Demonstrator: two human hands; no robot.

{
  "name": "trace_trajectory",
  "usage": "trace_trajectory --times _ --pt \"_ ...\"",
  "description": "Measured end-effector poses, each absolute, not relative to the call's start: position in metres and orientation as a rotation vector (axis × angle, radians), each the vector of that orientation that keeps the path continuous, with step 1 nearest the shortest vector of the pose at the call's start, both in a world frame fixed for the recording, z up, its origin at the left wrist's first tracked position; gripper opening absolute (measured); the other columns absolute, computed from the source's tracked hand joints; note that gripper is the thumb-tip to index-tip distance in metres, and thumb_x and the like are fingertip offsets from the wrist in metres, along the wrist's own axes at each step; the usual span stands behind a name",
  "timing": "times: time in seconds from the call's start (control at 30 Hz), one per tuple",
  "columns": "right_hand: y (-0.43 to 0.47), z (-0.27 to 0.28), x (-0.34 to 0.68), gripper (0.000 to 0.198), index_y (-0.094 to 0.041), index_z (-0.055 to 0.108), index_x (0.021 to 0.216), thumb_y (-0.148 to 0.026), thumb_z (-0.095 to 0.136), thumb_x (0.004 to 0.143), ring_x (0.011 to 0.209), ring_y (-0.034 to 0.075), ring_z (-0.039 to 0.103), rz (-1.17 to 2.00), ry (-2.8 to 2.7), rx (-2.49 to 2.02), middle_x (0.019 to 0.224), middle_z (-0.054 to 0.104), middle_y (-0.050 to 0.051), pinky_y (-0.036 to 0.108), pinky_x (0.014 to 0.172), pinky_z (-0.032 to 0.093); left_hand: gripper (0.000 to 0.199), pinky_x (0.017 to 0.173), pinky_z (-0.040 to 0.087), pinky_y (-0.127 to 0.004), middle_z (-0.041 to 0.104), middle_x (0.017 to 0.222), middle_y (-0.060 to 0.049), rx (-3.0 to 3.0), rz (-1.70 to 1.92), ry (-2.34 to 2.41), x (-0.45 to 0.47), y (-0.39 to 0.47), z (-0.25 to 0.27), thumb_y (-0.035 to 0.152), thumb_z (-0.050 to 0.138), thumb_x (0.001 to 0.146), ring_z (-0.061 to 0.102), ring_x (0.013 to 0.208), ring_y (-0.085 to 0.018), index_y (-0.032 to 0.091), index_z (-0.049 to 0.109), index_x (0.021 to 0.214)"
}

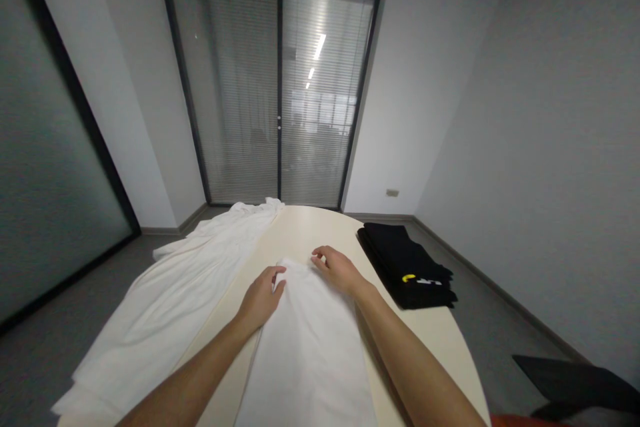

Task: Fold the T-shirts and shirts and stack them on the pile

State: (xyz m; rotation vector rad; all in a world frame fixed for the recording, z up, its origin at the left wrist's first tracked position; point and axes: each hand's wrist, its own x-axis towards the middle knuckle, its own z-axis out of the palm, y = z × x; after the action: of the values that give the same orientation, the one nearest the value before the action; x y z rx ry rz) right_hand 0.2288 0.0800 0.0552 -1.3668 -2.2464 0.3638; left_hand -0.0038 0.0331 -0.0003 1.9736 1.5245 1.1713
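Note:
A white garment (310,347), folded into a long strip, lies on the pale table in front of me, its near end cut off by the frame. At its far left corner, my left hand (261,299) has the cloth between thumb and forefinger. My right hand (337,269) is over the far right corner, thumb close to the fabric and fingers slightly bent and apart. Small creases run towards me from the far edge. Whether the right fingertips press on the cloth is hard to see.
Loose white garments (185,280) spread along the left of the rounded table (310,223) and hang over its edge. Folded black garments (400,260) with a yellow and white print are stacked at the right. A dark object (575,380) stands at lower right, beyond the table.

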Motion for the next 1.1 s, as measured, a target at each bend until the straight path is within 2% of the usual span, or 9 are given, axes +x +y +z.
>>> trace_trajectory --times 0.1,0.2,0.37,0.53,0.73,0.9,1.0,1.1 --pt "0.082 0.051 0.245 0.033 -0.020 0.065 0.113 -0.035 0.039 0.101 0.099 0.019 0.062 0.292 -2.253 -1.501 0.118 0.066 0.009 0.028 0.087 0.041 0.030 0.099 0.046 -0.038 0.067 0.115 -0.010 2.064 1.141 1.511 -0.004 0.037 -0.015 0.023 0.051 0.087 0.063 0.106 -0.023 0.017 0.061 0.115" --pt "0.082 0.051 0.267 0.032 -0.016 0.067 0.102 -0.031 0.039 0.100 0.099 0.021 0.063 0.276 -2.178 -1.680 0.108 0.068 0.013 0.029 0.087 0.040 0.034 0.105 0.044 -0.040 0.064 0.120 -0.011 2.134 1.155 1.502 -0.005 0.037 -0.023 0.022 0.049 0.089 0.061 0.115 -0.023 0.017 0.059 0.121" --pt "0.074 0.036 0.289 0.034 -0.018 0.064 0.085 -0.048 0.050 0.093 0.076 0.019 0.061 0.523 -1.949 -1.774 0.084 0.069 0.008 0.029 0.069 0.040 0.039 0.106 0.045 -0.043 0.062 0.124 -0.012 2.200 1.149 1.498 -0.005 0.035 -0.021 0.020 0.048 0.090 0.059 0.118 -0.025 0.015 0.056 0.128" --pt "0.069 0.011 0.294 0.020 -0.020 0.060 0.086 -0.039 0.059 0.083 0.068 0.014 0.054 0.681 -1.852 -1.531 0.076 0.063 0.000 0.025 0.066 0.040 0.043 0.109 0.043 -0.042 0.060 0.130 -0.012 2.209 1.186 1.458 -0.006 0.032 -0.015 0.022 0.050 0.089 0.057 0.122 -0.024 0.017 0.055 0.131" --pt "0.063 0.012 0.290 0.020 -0.022 0.052 0.083 -0.039 0.062 0.080 0.063 0.012 0.048 0.745 -1.779 -1.354 0.069 0.053 -0.005 0.024 0.061 0.039 0.041 0.108 0.043 -0.041 0.063 0.127 -0.010 2.062 1.244 1.376 -0.007 0.032 -0.012 0.022 0.052 0.086 0.059 0.117 -0.023 0.018 0.060 0.126" --pt "0.064 0.025 0.287 0.022 -0.021 0.056 0.093 -0.042 0.054 0.086 0.062 0.013 0.052 0.569 -1.676 -1.337 0.082 0.059 0.000 0.026 0.061 0.042 0.042 0.092 0.052 -0.036 0.066 0.123 -0.008 1.883 1.340 1.397 -0.008 0.045 -0.012 0.024 0.051 0.087 0.065 0.097 -0.019 0.020 0.061 0.128" --pt "0.063 0.024 0.284 0.031 -0.020 0.058 0.114 -0.037 0.050 0.089 0.073 0.017 0.061 0.428 -1.736 -1.441 0.098 0.065 0.005 0.031 0.073 0.049 0.045 0.104 0.046 -0.043 0.063 0.129 -0.012 1.982 1.264 1.482 -0.009 0.054 -0.018 0.021 0.052 0.086 0.061 0.113 -0.023 0.016 0.060 0.130" --pt "0.053 0.024 0.271 0.041 -0.019 0.056 0.129 -0.035 0.047 0.092 0.108 0.024 0.060 0.215 -1.889 -1.516 0.122 0.062 0.013 0.039 0.096 0.045 0.047 0.113 0.037 -0.050 0.056 0.139 -0.017 2.067 1.200 1.558 -0.009 0.053 -0.019 0.020 0.053 0.084 0.051 0.130 -0.029 0.012 0.060 0.131"
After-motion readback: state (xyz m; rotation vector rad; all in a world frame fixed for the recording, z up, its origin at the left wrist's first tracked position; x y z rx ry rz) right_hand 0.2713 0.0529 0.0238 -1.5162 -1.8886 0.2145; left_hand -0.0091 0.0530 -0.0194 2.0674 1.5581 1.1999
